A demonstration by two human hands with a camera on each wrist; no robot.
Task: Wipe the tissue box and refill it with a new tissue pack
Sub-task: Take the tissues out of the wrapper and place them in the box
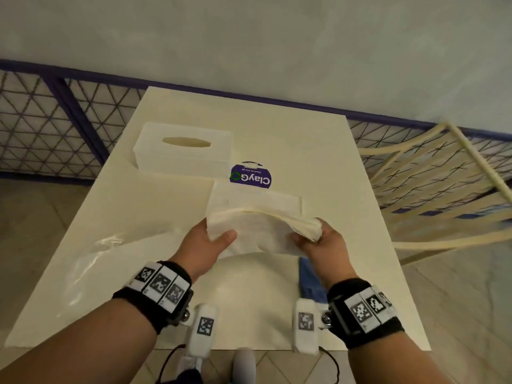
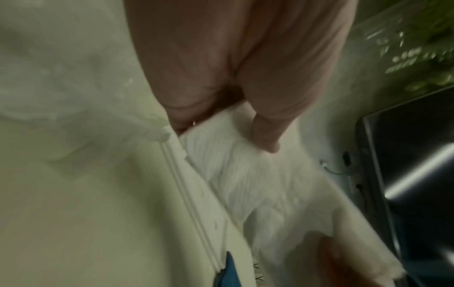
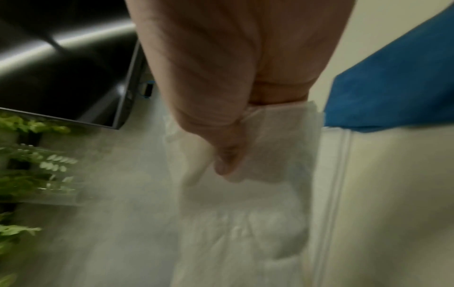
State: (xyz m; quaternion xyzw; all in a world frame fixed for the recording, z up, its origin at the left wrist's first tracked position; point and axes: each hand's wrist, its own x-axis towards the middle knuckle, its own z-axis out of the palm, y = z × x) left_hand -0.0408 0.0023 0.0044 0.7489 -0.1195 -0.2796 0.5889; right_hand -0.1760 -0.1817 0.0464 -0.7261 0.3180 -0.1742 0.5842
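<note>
A white tissue box (image 1: pixel 182 151) with an oval slot stands at the table's far left. Both hands hold a bare stack of white tissues (image 1: pixel 257 231) above the table's middle, and it sags between them. My left hand (image 1: pixel 219 235) grips its left end, thumb on top; in the left wrist view the thumb (image 2: pixel 267 136) presses the tissues (image 2: pixel 258 184). My right hand (image 1: pixel 307 234) pinches the bunched right end, shown in the right wrist view as tissues (image 3: pixel 270 155) under the thumb (image 3: pixel 226 155). A blue cloth (image 1: pixel 310 281) lies under my right wrist.
A clear plastic wrapper (image 1: pixel 94 253) lies crumpled on the white table (image 1: pixel 318 162) at the left. A purple ClayGo-labelled item (image 1: pixel 250 176) sits beyond the tissues, beside the box. A cream slatted chair (image 1: pixel 443 189) stands to the right, and a mesh fence (image 1: pixel 41 128) runs behind.
</note>
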